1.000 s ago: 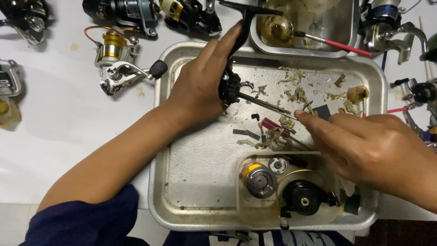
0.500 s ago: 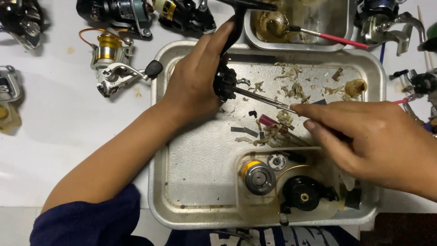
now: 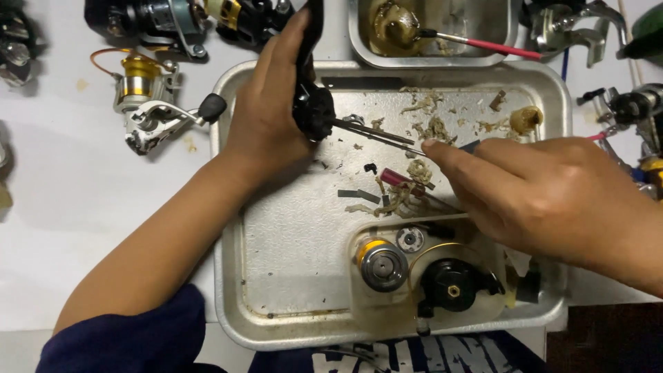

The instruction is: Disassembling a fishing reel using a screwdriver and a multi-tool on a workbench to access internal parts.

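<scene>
Reel body (image 3: 312,103), half hidden, is gripped by left hand (image 3: 266,110); right hand (image 3: 545,193) fingers pinch tweezers (image 3: 376,131).

Bare tray floor (image 3: 290,255) below my left hand (image 3: 266,117): open passage. Ahead of my right hand (image 3: 545,190), debris scraps (image 3: 407,190) and spool parts (image 3: 414,266) block. Reels (image 3: 148,103) crowd table left.

Repair workbench: dismantled fishing reels (image 3: 155,110) around greasy metal tray (image 3: 276,276), solvent dish (image 3: 442,34).
</scene>
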